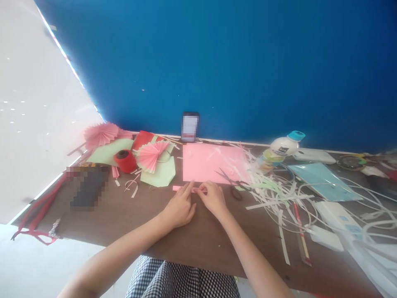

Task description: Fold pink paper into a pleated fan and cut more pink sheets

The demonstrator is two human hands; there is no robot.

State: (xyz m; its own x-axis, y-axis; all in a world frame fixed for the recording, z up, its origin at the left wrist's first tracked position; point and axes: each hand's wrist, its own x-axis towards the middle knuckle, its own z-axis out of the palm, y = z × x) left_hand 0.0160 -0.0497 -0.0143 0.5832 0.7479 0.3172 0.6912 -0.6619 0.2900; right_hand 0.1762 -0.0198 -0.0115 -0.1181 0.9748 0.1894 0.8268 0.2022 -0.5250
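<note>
A brown tabletop [204, 244] spans the lower frame. Just below centre, the left hand [181, 207] lies loosely spread on 1 pink strip [176, 188]; the right hand [213, 198] pinches it. Beyond, a blue wall [217, 62] fills the upper frame.

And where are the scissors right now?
In the head view, the scissors lie just right of the right hand, blades over the pink sheet, handles beside the pile of paper strips.
</note>
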